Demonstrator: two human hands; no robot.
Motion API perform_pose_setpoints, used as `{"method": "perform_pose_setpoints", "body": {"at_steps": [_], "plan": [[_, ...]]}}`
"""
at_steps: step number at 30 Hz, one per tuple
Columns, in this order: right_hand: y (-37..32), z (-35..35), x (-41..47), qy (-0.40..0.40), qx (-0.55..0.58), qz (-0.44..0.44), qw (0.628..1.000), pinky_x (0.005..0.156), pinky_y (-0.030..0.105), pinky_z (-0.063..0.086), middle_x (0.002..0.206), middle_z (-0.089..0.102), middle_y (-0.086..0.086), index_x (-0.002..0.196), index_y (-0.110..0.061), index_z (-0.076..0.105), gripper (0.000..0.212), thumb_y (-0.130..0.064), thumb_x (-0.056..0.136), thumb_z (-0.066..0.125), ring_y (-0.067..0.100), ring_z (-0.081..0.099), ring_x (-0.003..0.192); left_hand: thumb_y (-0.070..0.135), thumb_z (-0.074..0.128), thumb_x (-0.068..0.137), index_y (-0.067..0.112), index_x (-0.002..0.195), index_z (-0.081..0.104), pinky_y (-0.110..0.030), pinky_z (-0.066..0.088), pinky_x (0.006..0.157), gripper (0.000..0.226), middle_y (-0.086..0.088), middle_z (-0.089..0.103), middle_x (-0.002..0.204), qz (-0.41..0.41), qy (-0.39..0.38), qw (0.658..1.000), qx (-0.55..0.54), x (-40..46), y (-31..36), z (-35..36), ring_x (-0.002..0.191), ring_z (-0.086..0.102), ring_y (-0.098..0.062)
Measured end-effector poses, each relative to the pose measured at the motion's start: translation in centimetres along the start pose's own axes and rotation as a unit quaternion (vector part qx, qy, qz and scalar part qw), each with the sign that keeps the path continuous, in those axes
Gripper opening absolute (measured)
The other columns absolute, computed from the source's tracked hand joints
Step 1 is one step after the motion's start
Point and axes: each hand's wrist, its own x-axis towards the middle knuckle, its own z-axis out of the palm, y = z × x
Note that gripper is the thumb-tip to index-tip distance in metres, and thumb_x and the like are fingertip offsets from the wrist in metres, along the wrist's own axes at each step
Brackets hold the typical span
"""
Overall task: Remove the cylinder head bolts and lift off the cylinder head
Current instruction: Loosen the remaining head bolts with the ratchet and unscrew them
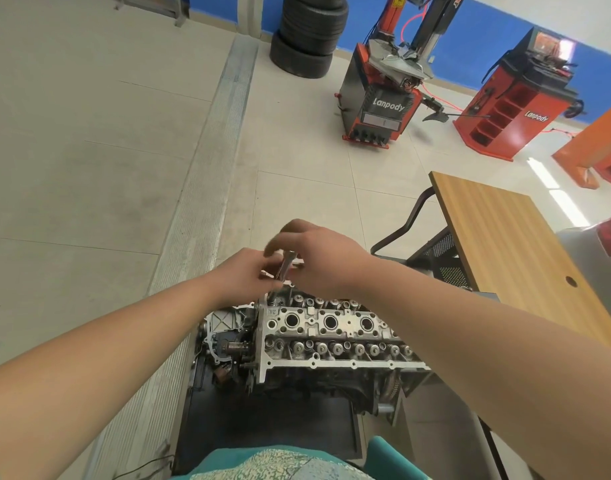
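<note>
The bare aluminium cylinder head (pixel 332 327) sits on the engine block below me, its valve springs and three round plug wells showing. Above its far left corner, both hands meet around a short dark metal tool or bolt (pixel 285 266). My left hand (pixel 243 273) pinches its lower end with curled fingers. My right hand (pixel 314 252) curls over its upper end from the right. The piece is blurred and partly hidden by my fingers, so I cannot tell whether it touches the head.
A wooden table (pixel 512 244) with a black frame stands close on the right. The engine rests on a dark stand (pixel 262 424). Farther off are stacked tyres (pixel 309 32), a tyre changer (pixel 383 95) and a red balancer (pixel 515 109). A metal floor grating (pixel 200 188) runs on the left.
</note>
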Motion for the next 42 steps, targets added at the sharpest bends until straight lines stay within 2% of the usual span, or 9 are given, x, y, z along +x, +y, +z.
{"method": "perform_pose_setpoints", "body": {"at_steps": [3, 6, 10, 15, 19, 22, 29, 35, 42], "plan": [[-0.2, 0.4, 0.5, 0.034, -0.031, 0.088, 0.995, 0.066, 0.034, 0.048, 0.111, 0.066, -0.001, 0.128, -0.027, 0.058, 0.041, -0.055, 0.098, 0.057, 0.023, 0.065, 0.093, 0.032, 0.091, 0.078, 0.047, 0.089, 0.072, -0.022, 0.055, 0.074, 0.026, 0.023, 0.072, 0.088, 0.007, 0.024, 1.0, 0.015, 0.3, 0.5, -0.1, 0.083, 0.067, 0.0], [-0.5, 0.9, 0.7, 0.033, -0.123, 0.114, 0.985, 0.054, 0.033, 0.04, 0.087, 0.061, 0.001, 0.109, -0.02, 0.057, 0.026, -0.045, 0.103, 0.052, 0.029, 0.063, 0.079, 0.033, 0.095, 0.075, 0.054, 0.088, 0.066, -0.029, 0.057, 0.075, 0.038, 0.018, 0.068, 0.091, 0.033, 0.033, 0.999, 0.019, 0.5, 0.8, 0.3, 0.083, 0.065, -0.007], [0.0, 0.2, 0.2, -0.007, -0.042, 0.027, 0.999, 0.067, 0.034, 0.048, 0.116, 0.057, -0.006, 0.104, -0.034, 0.066, 0.031, -0.009, 0.088, 0.059, 0.022, 0.062, 0.1, 0.018, 0.073, 0.091, 0.064, 0.097, 0.066, -0.018, 0.055, 0.082, 0.046, 0.033, 0.07, 0.103, 0.026, -0.003, 1.0, -0.008, 0.0, 0.4, 0.3, 0.1, 0.068, 0.004], [-0.3, 0.5, 0.6, 0.019, -0.01, 0.071, 0.997, 0.081, 0.037, 0.056, 0.122, 0.064, -0.005, 0.136, -0.036, 0.059, 0.044, -0.053, 0.095, 0.064, 0.019, 0.065, 0.099, 0.03, 0.087, 0.084, 0.043, 0.09, 0.075, -0.032, 0.055, 0.073, 0.018, 0.022, 0.074, 0.084, -0.002, -0.01, 1.0, 0.022, 0.2, 0.3, 0.0, 0.08, 0.068, 0.003], [-0.5, 1.2, 1.1, 0.023, -0.039, 0.138, 0.989, 0.061, 0.032, 0.05, 0.088, 0.069, 0.001, 0.097, -0.021, 0.066, 0.023, -0.043, 0.095, 0.065, 0.026, 0.066, 0.079, 0.054, 0.094, 0.07, 0.053, 0.105, 0.065, -0.029, 0.053, 0.072, 0.046, 0.015, 0.071, 0.091, -0.002, -0.012, 0.999, 0.053, 0.6, 0.1, 0.0, 0.083, 0.066, -0.003], [-0.4, 0.8, 0.8, 0.053, 0.024, 0.137, 0.989, 0.066, 0.032, 0.053, 0.089, 0.07, -0.006, 0.092, -0.029, 0.065, 0.003, -0.027, 0.09, 0.066, 0.02, 0.066, 0.081, 0.063, 0.088, 0.072, 0.049, 0.122, 0.055, -0.027, 0.042, 0.061, 0.061, 0.014, 0.062, 0.092, -0.059, -0.073, 0.976, 0.196, 0.9, -1.0, 0.2, 0.08, 0.06, -0.008], [0.5, -1.8, -0.5, 0.181, 0.099, 0.135, 0.969, 0.059, 0.029, 0.048, 0.074, 0.063, -0.015, 0.085, -0.033, 0.067, 0.007, -0.028, 0.08, 0.066, 0.008, 0.06, 0.071, 0.056, 0.074, 0.09, 0.03, 0.148, 0.058, -0.033, 0.052, 0.094, 0.065, 0.006, 0.066, 0.139, -0.097, -0.187, 0.94, 0.267, 2.0, -3.0, 2.1, 0.118, 0.062, -0.016], [1.3, -1.3, -1.6, 0.188, 0.107, 0.145, 0.966, 0.061, 0.029, 0.046, 0.071, 0.06, -0.017, 0.09, -0.032, 0.071, 0.011, -0.026, 0.082, 0.067, 0.008, 0.06, 0.073, 0.047, 0.087, 0.082, 0.029, 0.115, 0.062, -0.026, 0.045, 0.068, 0.045, 0.011, 0.063, 0.101, -0.096, -0.163, 0.952, 0.242, 2.8, -3.5, 2.4, 0.085, 0.059, -0.004], [1.6, 0.0, -3.7, 0.197, 0.146, 0.156, 0.957, 0.059, 0.027, 0.046, 0.07, 0.061, -0.017, 0.088, -0.032, 0.071, 0.009, -0.026, 0.082, 0.07, 0.005, 0.059, 0.066, 0.048, 0.086, 0.084, 0.035, 0.142, 0.059, -0.017, 0.037, 0.065, 0.066, 0.026, 0.051, 0.091, -0.088, -0.131, 0.969, 0.19, 1.7, -3.8, 2.6, 0.081, 0.053, 0.006]]}}
